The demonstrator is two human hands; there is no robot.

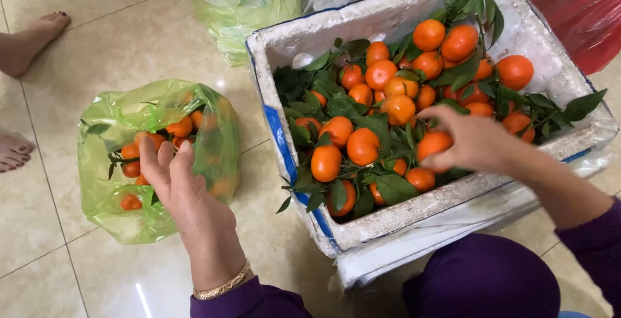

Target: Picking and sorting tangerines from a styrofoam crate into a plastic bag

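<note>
A white foam box [401, 211] edged with blue tape holds several orange tangerines [362, 145] with green leaves. My right hand [475, 140] reaches into the box and grips one tangerine [432, 143] near its front rim. My left hand [178, 179] holds open the mouth of a green plastic bag [110, 195] on the floor. Inside the bag lie several more tangerines [180, 126] with leaves. A gold bracelet sits on my left wrist.
Beige floor tiles [123, 27] surround everything. Another person's bare feet [29, 36] show at the left edge. More green and clear plastic bags [249, 4] lie behind the box, and a red bag [576, 7] fills the top right. My purple-clad knee [482, 279] is at the bottom.
</note>
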